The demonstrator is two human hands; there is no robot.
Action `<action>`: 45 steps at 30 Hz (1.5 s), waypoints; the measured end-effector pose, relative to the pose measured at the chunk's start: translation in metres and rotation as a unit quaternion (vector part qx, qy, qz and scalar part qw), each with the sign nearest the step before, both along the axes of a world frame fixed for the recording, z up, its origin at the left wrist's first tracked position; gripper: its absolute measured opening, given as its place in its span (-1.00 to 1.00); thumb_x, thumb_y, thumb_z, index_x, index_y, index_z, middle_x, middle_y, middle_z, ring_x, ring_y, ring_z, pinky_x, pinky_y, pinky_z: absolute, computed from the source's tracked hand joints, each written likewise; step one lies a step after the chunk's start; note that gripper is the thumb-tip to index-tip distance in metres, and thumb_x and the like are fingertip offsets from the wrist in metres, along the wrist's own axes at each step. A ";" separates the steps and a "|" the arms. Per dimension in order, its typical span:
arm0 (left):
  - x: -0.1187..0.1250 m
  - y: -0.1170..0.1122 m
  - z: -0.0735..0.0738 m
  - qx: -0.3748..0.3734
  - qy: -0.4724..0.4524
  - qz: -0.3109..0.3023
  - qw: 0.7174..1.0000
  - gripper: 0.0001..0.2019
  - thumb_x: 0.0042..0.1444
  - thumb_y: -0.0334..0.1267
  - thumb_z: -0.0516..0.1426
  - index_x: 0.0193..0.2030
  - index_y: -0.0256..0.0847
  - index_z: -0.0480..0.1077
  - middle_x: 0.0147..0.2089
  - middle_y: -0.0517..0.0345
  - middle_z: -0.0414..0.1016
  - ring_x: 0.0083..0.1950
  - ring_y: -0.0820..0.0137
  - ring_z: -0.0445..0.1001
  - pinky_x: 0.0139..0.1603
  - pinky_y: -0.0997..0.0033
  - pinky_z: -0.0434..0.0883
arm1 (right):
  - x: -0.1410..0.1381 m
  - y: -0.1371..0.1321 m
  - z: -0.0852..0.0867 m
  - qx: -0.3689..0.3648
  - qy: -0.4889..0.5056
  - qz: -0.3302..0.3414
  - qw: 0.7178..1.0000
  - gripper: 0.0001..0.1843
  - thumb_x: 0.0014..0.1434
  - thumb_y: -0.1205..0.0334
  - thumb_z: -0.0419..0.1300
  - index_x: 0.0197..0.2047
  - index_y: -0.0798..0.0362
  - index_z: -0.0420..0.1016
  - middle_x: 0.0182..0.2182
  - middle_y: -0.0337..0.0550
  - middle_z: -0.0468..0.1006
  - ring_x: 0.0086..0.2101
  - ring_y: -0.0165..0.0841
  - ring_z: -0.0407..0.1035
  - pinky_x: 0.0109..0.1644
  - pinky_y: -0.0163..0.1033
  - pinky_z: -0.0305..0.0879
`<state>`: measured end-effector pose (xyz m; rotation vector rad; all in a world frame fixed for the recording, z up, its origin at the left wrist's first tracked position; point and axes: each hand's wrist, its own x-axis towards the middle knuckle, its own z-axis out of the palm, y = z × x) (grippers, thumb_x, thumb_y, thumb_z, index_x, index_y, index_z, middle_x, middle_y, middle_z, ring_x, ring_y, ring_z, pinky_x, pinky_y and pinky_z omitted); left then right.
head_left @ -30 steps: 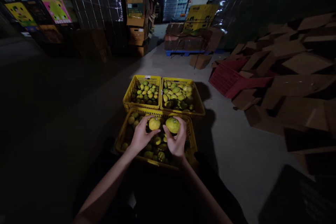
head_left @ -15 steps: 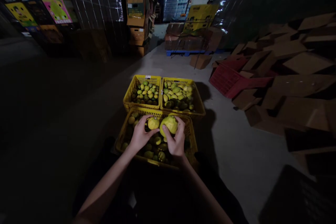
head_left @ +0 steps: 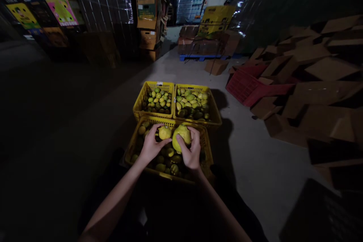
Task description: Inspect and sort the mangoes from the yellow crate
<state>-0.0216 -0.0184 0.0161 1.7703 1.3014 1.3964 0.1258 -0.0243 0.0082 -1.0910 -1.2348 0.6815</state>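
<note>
My left hand point(head_left: 152, 145) is closed around a small round yellow lemon point(head_left: 165, 132), thumb below and fingers above. In my right hand point(head_left: 191, 151) is a larger, lumpy yellow-green lemon point(head_left: 181, 138), gripped between thumb and fingers. The two fruits are side by side with a narrow gap, above the near yellow crate point(head_left: 208, 151). More yellow and green lemons point(head_left: 160, 167) lie in that crate, many in shadow. Behind it, a left yellow crate point(head_left: 137, 107) holds smaller fruit and a right yellow crate point(head_left: 216, 115) holds larger, longer fruit.
Flattened cardboard boxes point(head_left: 317, 94) and a red crate point(head_left: 245, 85) are heaped on the right. Stacked cartons point(head_left: 148, 39) and a loaded blue pallet point(head_left: 202, 58) stand behind. The grey floor point(head_left: 249, 151) is dimly lit.
The small lemon has shifted slightly left, and the larger one has turned a little in my right hand. Both hands stay nearly in place; the crates have not moved.
</note>
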 end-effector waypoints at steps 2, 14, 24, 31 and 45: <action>0.000 0.000 0.000 0.002 0.002 0.002 1.000 -0.55 -0.07 -0.22 0.27 -0.01 -0.16 0.28 -0.07 0.08 0.44 -0.07 0.34 0.42 -0.02 0.32 0.34 | 0.001 0.000 0.000 -0.002 -0.005 0.008 1.000 -0.57 0.05 0.16 0.22 -0.01 0.00 0.26 -0.14 -0.10 0.45 -0.16 -0.28 0.38 -0.05 -0.12 0.31; 0.002 0.000 -0.005 -0.007 -0.009 -0.006 1.000 -0.53 -0.09 -0.23 0.28 -0.01 -0.16 0.28 -0.06 0.07 0.44 -0.07 0.33 0.41 -0.01 0.30 0.33 | -0.001 0.005 -0.007 -0.038 0.039 0.004 0.999 -0.63 0.09 0.07 0.17 -0.06 0.01 0.27 -0.19 -0.11 0.49 -0.16 -0.27 0.41 -0.05 -0.07 0.33; 0.003 -0.001 -0.009 -0.024 -0.025 -0.005 0.999 -0.55 -0.09 -0.23 0.28 -0.04 -0.17 0.29 -0.09 0.09 0.45 -0.08 0.34 0.41 -0.04 0.34 0.34 | 0.000 0.006 -0.011 -0.063 0.039 0.058 0.996 -0.49 -0.02 0.12 0.28 -0.03 0.01 0.22 -0.23 -0.14 0.51 -0.23 -0.29 0.44 -0.12 -0.13 0.39; 0.003 0.001 -0.013 -0.029 -0.020 -0.007 0.999 -0.53 -0.10 -0.21 0.29 -0.03 -0.17 0.29 -0.09 0.08 0.45 -0.08 0.34 0.41 -0.02 0.33 0.33 | 0.001 0.006 -0.012 -0.068 0.043 0.055 0.995 -0.49 -0.03 0.12 0.29 -0.04 -0.01 0.21 -0.22 -0.13 0.50 -0.21 -0.28 0.44 -0.08 -0.09 0.38; 0.002 0.000 -0.009 -0.042 -0.027 -0.005 0.999 -0.53 -0.12 -0.25 0.29 -0.04 -0.18 0.30 -0.09 0.10 0.45 -0.07 0.33 0.40 -0.01 0.34 0.31 | 0.001 0.006 -0.013 -0.095 0.053 0.063 0.992 -0.50 -0.02 0.08 0.27 -0.04 -0.04 0.20 -0.22 -0.17 0.46 -0.20 -0.28 0.40 -0.05 -0.10 0.33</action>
